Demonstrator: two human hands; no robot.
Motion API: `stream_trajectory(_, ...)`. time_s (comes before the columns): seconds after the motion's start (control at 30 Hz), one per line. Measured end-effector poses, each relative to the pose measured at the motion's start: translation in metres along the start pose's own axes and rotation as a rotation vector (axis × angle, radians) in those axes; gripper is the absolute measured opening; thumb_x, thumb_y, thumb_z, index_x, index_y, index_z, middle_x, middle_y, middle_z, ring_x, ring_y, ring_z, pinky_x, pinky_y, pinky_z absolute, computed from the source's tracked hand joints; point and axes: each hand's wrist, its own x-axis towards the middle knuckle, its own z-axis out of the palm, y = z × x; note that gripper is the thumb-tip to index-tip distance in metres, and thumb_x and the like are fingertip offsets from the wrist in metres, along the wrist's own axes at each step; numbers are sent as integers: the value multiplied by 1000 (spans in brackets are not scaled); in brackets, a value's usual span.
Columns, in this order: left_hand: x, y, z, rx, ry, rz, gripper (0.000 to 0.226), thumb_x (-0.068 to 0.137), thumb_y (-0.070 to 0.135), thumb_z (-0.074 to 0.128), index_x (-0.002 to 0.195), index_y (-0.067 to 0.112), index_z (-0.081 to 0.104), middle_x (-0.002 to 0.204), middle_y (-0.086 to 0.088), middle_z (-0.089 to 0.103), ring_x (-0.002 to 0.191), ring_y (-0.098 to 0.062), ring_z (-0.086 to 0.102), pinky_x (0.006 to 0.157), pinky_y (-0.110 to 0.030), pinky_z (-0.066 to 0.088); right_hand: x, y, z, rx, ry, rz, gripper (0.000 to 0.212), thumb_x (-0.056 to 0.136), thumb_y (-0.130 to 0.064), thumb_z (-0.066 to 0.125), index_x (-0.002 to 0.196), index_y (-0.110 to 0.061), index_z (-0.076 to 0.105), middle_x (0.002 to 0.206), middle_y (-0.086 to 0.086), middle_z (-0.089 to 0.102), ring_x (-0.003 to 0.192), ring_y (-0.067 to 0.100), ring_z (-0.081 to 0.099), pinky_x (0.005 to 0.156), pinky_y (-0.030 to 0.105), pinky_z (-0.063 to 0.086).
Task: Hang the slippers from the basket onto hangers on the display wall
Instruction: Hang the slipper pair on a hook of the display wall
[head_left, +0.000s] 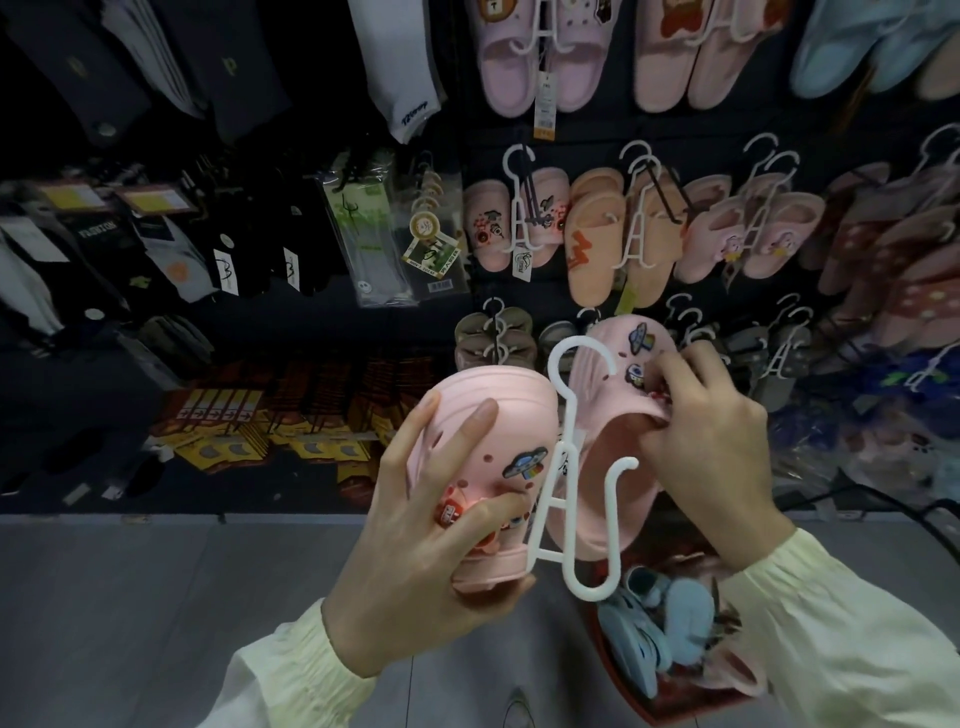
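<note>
Fitting a pair onto a white hanger (563, 431) looks like the step in hand. The left hand (436, 525) curls round one pink clog (519, 389), and the right hand (711, 447) pinches the other clog (597, 405) at its opening. Neither is on the display wall (597, 291) yet. Blue slippers (675, 618) lie in the red basket (631, 691), near right on the grey floor (156, 597). Packaged socks (156, 234) hang far left.

Left hand (431, 525) gripping, right hand (711, 441) pinching (fingers (480, 418) curled)
</note>
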Motion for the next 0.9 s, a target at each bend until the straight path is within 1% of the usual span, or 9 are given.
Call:
stream_trajectory(0.1,1,1,1,18,22,-21,54,70,46,86,114,28,58,160,-10,25,146,-51,15,117,-61,24,-2,-7,-10,8,53,-39,31,65,5,69,94,-4,61,99,12,56,56,35,55,47,35,46)
stream_trajectory(0.27,2,1,-3,52,61,-26,55,68,43,87,112,26,59,160,-10,23,146,-51,13,118,-60,21,-9,-18,-21,18,95,-91,28,69,9,72,90,-5,60,95,10,54,56,27,54,47,28,42)
stream_trajectory(0.4,5,0,-6,86,93,-42,58,67,43,90,113,26,59,159,-12,23,145,-52,14,118,-61,20,-19,-25,-26,33,72,-133,39,62,17,74,92,-4,60,97,12,54,59,26,54,52,25,38)
stream_trajectory(0.47,7,1,-8,94,119,-53,56,70,44,87,114,25,59,158,-13,23,144,-53,15,117,-62,20,-25,-29,-28,34,61,-162,42,60,19,72,94,-3,60,97,14,54,60,27,54,51,27,39)
stream_trajectory(0.57,11,0,-9,105,161,-67,52,73,47,84,113,25,59,158,-13,21,144,-54,15,117,-61,21,-35,-33,-28,74,70,-236,33,70,10,67,99,-4,58,96,15,53,63,30,53,49,35,48)
stream_trajectory(0.63,13,-1,-9,119,182,-68,53,72,46,86,112,24,59,158,-13,21,143,-54,16,117,-61,21,-41,-32,-29,100,66,-267,31,76,1,66,104,-6,55,98,14,53,66,29,54,53,32,46)
stream_trajectory(0.73,19,-3,-7,140,217,-56,56,69,44,89,111,23,59,157,-13,20,142,-55,16,118,-57,18,-48,-27,-31,121,71,-273,32,79,-4,61,110,-9,52,102,12,51,70,30,57,61,25,41)
stream_trajectory(0.83,28,-4,-1,151,244,-41,57,66,39,91,111,23,59,159,-12,18,141,-55,17,117,-57,19,-50,-18,-34,127,88,-286,40,77,1,63,114,-9,51,107,10,46,74,32,61,61,32,53)
stream_trajectory(0.9,34,-3,6,152,248,-21,57,66,38,91,111,24,59,164,-5,13,142,-54,17,117,-57,20,-49,-11,-36,116,103,-296,45,74,1,71,113,-8,51,109,10,45,77,32,61,66,33,56)
